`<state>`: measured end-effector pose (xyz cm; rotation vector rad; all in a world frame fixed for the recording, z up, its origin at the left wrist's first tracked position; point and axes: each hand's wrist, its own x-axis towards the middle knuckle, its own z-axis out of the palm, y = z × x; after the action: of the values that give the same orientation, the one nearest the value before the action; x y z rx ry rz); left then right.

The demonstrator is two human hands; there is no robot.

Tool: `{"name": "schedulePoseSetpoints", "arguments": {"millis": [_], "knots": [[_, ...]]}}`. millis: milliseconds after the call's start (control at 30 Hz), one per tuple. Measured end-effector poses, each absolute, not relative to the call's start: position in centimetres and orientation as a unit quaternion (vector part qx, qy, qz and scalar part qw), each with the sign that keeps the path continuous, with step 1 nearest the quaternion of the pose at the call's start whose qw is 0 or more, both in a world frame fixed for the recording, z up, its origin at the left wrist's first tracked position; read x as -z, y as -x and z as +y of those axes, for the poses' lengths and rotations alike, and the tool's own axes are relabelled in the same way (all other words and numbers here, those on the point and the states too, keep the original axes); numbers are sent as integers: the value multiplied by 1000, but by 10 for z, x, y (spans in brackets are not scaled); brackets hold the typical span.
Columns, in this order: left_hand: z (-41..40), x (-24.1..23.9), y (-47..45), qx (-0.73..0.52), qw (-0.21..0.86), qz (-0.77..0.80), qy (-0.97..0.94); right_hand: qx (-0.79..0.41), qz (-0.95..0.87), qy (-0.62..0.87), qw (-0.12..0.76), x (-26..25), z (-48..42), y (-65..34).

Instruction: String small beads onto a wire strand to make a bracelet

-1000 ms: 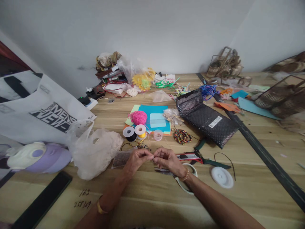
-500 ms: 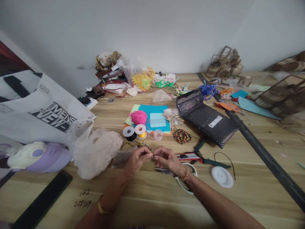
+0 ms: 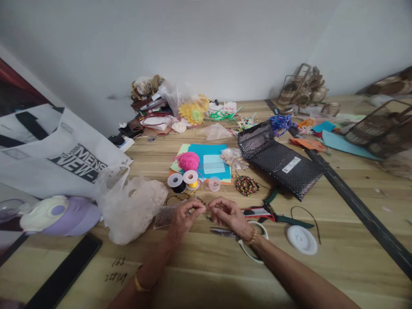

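A tiny item (image 3: 206,209), too small to identify, is sitting between the fingers (image 3: 197,204); small dark beads (image 3: 208,218) are showing just below it.

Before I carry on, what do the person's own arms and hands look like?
Both are bare, with no gloves or sleeves showing. The left hand has a smooth, gold-coloured bangle farther up its arm. The right hand has a thin bracelet at the wrist, seemingly of small beads or links; its detail is too small to tell.
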<state>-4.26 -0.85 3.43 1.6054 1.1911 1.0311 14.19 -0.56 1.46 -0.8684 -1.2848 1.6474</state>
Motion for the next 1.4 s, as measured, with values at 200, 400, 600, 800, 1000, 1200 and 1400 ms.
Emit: {"name": "schedulePoseSetpoints", "arguments": {"millis": [200,400,600,800,1000,1200,1400], "knots": [[-9,-41,40,-426,416,445,-669,-701,-493,303,416,-15,-8,-142],[-9,-37,37,-416,386,446,-692,-706,-497,312,396,-12,-7,-143],[-9,-42,38,-388,359,461,-713,-676,-521,334,399,-11,-7,-144],[4,-44,63,-299,276,484,-775,-653,-517,374,408,-11,-6,-143],[1,-47,73,-131,110,498,-850,-649,-518,383,404,-11,-6,-143],[-5,-48,64,-44,45,502,-862,-644,-523,388,402,-10,-6,-143],[-6,-42,64,-58,29,494,-867,-646,-518,390,402,-10,-6,-143]]}}
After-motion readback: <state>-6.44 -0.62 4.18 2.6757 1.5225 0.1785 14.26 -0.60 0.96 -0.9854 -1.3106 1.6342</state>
